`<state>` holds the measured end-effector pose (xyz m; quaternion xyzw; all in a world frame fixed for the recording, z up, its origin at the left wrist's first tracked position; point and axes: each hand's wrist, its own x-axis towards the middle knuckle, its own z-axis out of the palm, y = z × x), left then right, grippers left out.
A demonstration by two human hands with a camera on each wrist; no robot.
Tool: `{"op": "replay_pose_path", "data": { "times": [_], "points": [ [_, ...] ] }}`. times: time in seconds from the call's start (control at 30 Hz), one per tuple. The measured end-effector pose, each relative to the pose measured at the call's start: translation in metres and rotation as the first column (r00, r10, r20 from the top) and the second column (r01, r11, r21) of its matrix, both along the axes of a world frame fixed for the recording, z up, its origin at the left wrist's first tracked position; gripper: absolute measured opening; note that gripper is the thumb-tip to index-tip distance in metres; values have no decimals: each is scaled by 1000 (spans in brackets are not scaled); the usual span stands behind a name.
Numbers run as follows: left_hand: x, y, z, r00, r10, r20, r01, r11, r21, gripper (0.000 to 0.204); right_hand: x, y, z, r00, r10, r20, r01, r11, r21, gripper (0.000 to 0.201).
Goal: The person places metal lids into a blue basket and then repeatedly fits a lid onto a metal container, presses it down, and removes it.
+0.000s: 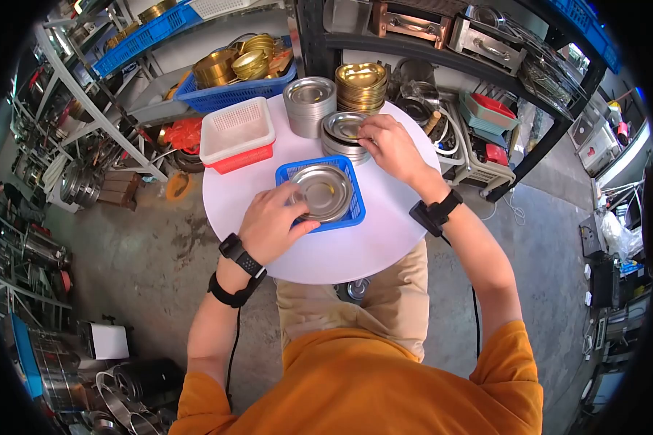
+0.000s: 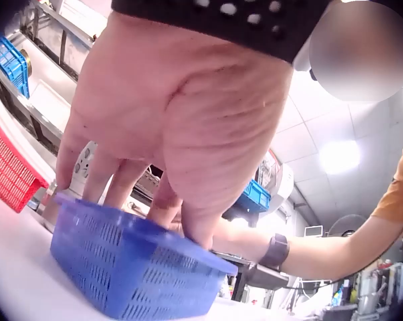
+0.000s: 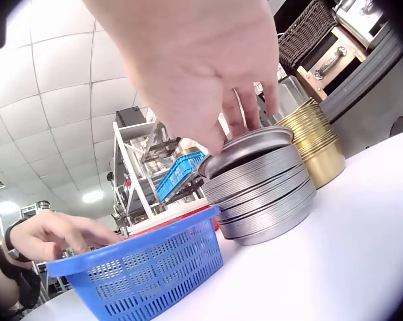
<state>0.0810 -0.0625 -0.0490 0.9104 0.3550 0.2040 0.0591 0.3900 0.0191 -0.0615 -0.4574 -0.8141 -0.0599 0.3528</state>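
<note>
My right hand (image 1: 395, 151) pinches the rim of a shallow round metal dish (image 3: 251, 148), the top one of a silver stack (image 3: 261, 200). That dish sits tilted, one side raised off the stack. My left hand (image 1: 270, 221) reaches over the near left side of a blue plastic basket (image 1: 355, 217), fingers loosely extended over the metal dish (image 1: 334, 187) lying in it. In the left wrist view the fingertips go down behind the rim of the basket (image 2: 141, 267), and their ends are hidden.
On the round white table (image 1: 268, 270) stand a taller silver dish stack (image 1: 306, 119), a gold dish stack (image 1: 361, 90) and a white basket (image 1: 233, 130) nested in a red one (image 1: 247, 158). Metal shelving (image 1: 87, 94) stands behind at left.
</note>
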Motion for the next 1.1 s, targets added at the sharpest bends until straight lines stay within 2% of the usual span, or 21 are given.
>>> {"op": "replay_pose_path", "data": {
  "times": [0.03, 0.1, 0.13, 0.23, 0.33, 0.37, 0.43, 0.5, 0.53, 0.57, 0.63, 0.67, 0.73, 0.77, 0.83, 0.93, 1.0, 1.1],
  "points": [
    [2, 5, 5, 1000, 0, -1, 0, 1000, 2, 31, -1, -1, -5, 1000, 0, -1, 0, 1000, 2, 11],
    [8, 24, 19, 999, -50, 12, 48, 992, 113, 36, -2, -1, -13, 998, -8, -60, 7, 1000, -12, 12],
    [16, 31, 35, 998, -60, -31, 62, 994, 92, 37, -4, -1, -15, 998, -10, -62, 9, 1000, -10, 12],
    [44, 68, 51, 993, -95, -74, 103, 988, 117, 33, -6, -2, -18, 996, -6, -93, 5, 1000, -6, 14],
    [73, 104, 42, 978, -169, -126, 194, 956, 220, 27, -9, -2, -18, 989, -3, -149, 0, 1000, -19, 15],
    [81, 113, 38, 975, -177, -131, 203, 953, 224, 27, -9, -1, -19, 987, 4, -160, -7, 1000, -17, 15],
    [95, 122, 37, 962, -167, -215, 192, 976, 101, 22, -8, -2, -17, 984, 0, -177, -1, 1000, -9, 15],
    [102, 124, 35, 964, -174, -199, 201, 972, 125, 18, -5, -6, -18, 983, -9, -181, 1, 999, -43, 15],
    [104, 124, 36, 964, -151, -218, 178, 978, 112, 16, -3, -6, -18, 986, -15, -166, 7, 999, -47, 25],
    [106, 123, 37, 963, -126, -236, 153, 983, 99, 15, -1, -8, -20, 985, -26, -173, 18, 999, -45, 25],
    [108, 123, 38, 968, -120, -222, 146, 984, 102, 14, -1, -15, -21, 968, -169, -184, 174, 985, 11, 43],
    [107, 123, 38, 974, -103, -200, 125, 987, 104, 14, 0, -16, -21, 967, -171, -189, 176, 984, 11, 43],
    [106, 120, 40, 980, -84, -181, 104, 989, 105, 15, 3, -14, -22, 936, -228, -266, 177, 963, -203, 61],
    [108, 118, 40, 989, -57, -140, 70, 994, 87, 15, 5, -12, -21, 936, -228, -270, 176, 964, -201, 61],
    [110, 114, 44, 994, -29, -101, 36, 997, 70, 16, 7, -9, -20, 900, -185, -394, 43, 938, -344, 65],
    [111, 113, 45, 997, -54, -50, 55, 998, 17, 17, 9, -11, -18, 898, -177, -403, 38, 944, -328, 64],
    [108, 119, 43, 980, -198, 0, 198, 980, 32, 16, 11, -10, -20, 903, -146, -404, 31, 960, -278, 63],
    [109, 123, 42, 972, -237, -5, 237, 971, 23, 17, 13, -8, -23, 913, -106, -394, 30, 980, -196, 61]
  ]
}}
